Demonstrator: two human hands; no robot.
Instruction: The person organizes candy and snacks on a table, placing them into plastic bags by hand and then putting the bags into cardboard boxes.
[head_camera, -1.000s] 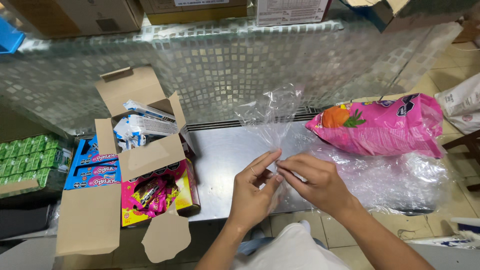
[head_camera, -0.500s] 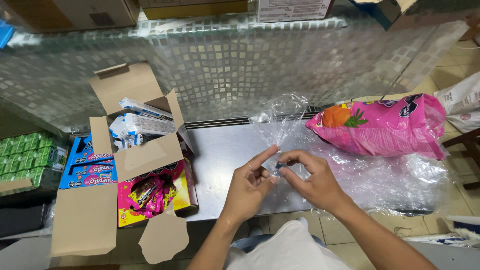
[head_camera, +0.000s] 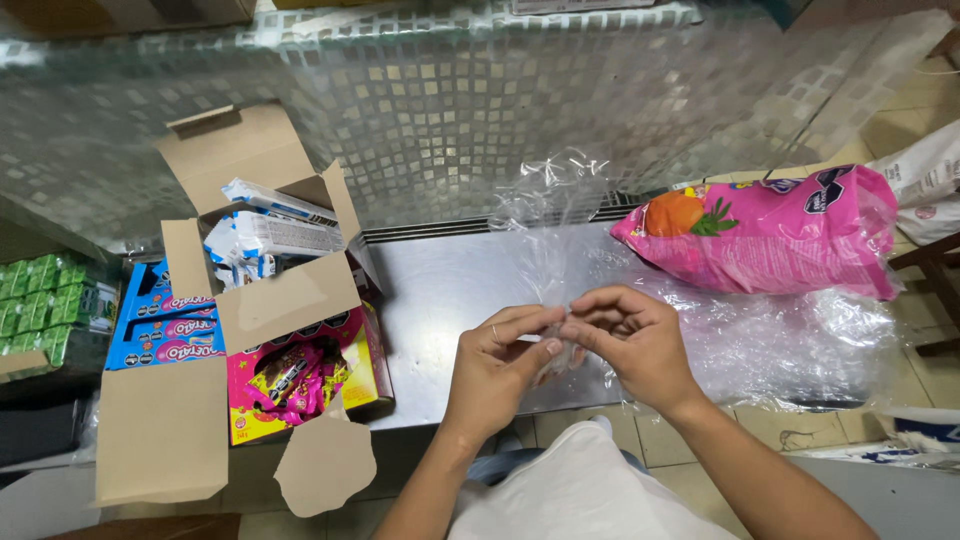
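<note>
Steel tabletop against a mosaic-tile wall, open cardboard box of snack packs to the left. Both hands together at the front edge — left hand and right hand pinching the clear plastic bag, which rises crumpled from the fingertips. Pink packet lies well right. Best to rub the film layers between thumbs — short strokes, light grip.

Before me: metal counter; open cardboard box at its left, snack bag right, on plastic sheet.
</note>
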